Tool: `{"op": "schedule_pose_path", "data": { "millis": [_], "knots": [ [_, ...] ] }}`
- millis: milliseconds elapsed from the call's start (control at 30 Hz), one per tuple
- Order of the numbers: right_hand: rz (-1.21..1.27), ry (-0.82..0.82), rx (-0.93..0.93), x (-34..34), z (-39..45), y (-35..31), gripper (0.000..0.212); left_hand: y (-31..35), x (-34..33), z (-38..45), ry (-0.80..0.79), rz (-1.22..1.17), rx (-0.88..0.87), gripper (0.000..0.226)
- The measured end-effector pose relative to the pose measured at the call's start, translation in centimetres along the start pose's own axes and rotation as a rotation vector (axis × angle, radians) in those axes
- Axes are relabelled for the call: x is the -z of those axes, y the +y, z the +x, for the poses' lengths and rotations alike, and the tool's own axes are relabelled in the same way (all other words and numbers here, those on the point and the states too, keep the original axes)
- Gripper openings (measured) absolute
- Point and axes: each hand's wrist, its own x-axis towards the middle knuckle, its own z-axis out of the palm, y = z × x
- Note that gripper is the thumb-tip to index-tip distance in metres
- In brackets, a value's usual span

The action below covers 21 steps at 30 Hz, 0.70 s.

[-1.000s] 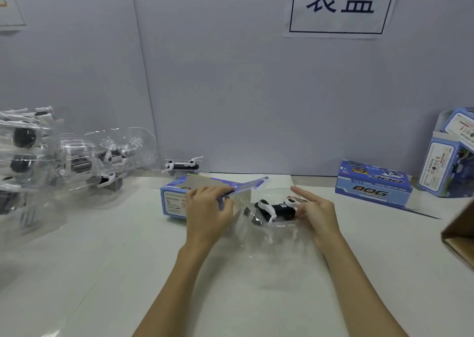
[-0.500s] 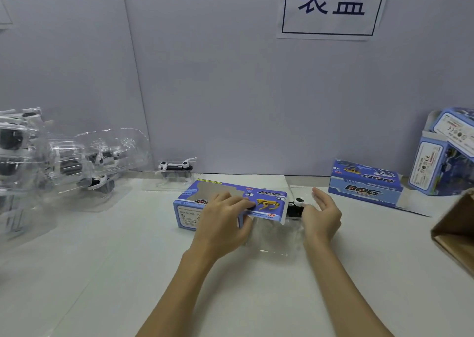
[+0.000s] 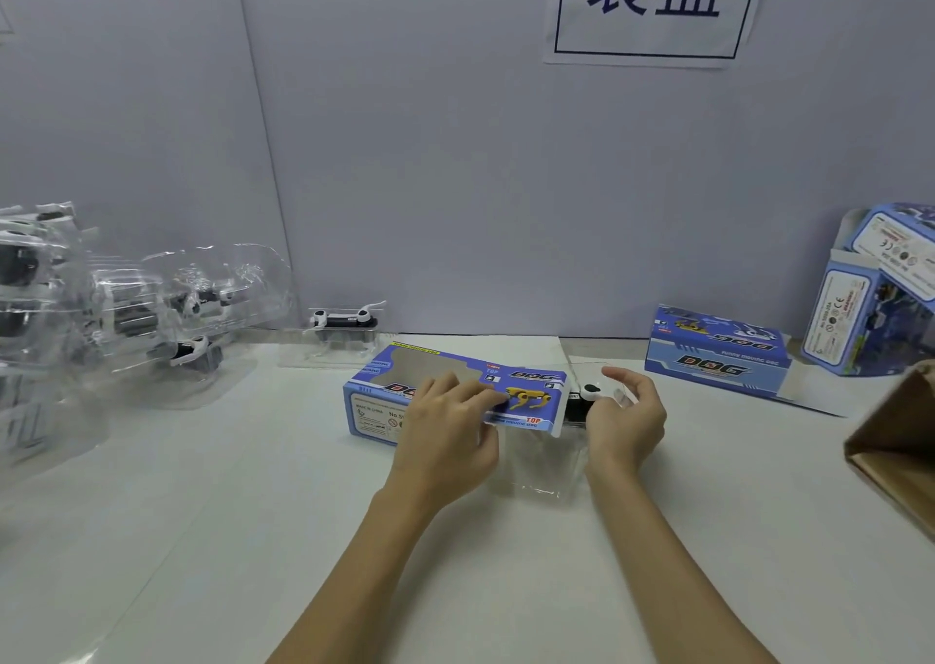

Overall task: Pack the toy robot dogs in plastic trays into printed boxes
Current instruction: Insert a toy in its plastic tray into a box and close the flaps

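Left hand (image 3: 448, 428) grips the printed box (image 3: 455, 393) lying on the tabletop (image 3: 253, 511); right hand (image 3: 625, 418), fingers curled, holds the clear tray (image 3: 546, 456) with the toy dog (image 3: 587, 398) at the box's open end.

Bright even light, soft shadows, wide-angle bending at edges
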Motion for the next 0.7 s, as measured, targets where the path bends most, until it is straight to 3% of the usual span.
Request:
{"op": "schedule_pose_path", "data": {
  "millis": [133, 233, 367, 533, 700],
  "knots": [
    [0.057, -0.039, -0.073, -0.1, 0.1, -0.3, 0.051, -1.2, 0.2, -0.1, -0.157, -0.109, 0.063, 0.049],
    [0.108, -0.081, -0.146, -0.6, -0.1, -0.8, 0.050, -1.6, 0.0, -0.1, -0.231, -0.033, 0.023, 0.054],
    [0.051, -0.108, -0.157, -0.6, -0.1, -1.0, 0.047, -1.2, -0.3, -0.1, -0.202, 0.027, 0.031, 0.051],
    [-0.276, -0.138, 0.016, -0.3, -1.0, -0.6, 0.042, -0.3, -0.8, -0.3, -0.130, 0.054, 0.075, 0.045],
    [-0.352, -0.226, -0.015, -1.1, -3.0, -0.7, 0.043, 0.2, -1.3, -0.4, -0.086, 0.067, 0.106, 0.044]
  ]
}}
